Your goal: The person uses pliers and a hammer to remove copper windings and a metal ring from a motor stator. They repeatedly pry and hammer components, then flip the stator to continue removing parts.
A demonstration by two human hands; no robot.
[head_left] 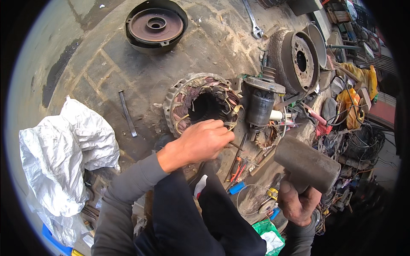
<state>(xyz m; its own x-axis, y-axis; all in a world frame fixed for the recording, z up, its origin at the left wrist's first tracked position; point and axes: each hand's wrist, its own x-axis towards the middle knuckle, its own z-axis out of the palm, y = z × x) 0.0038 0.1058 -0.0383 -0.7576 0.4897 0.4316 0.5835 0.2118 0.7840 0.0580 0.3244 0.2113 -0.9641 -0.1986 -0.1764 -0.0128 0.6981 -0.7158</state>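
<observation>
Counting left to right: one white sack (68,155) toward nine o'clock, one round housing (171,34) at eleven, one copper-wound stator (183,106) at twelve (windings bared), on a grimy paved floor (96,70), clutter (363,143) heaped toward three. Left hand (196,143): fingers closed round a thin rod (236,146) near the stator; right hand (299,202): fingers wrapped under a mallet (307,164) at four.

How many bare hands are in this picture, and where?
2: the left hand, gripping a thin dark rod by the near rim of the round wire-wound housing, and the right hand, holding a cylindrical-headed mallet at lower right. No others show.
</observation>
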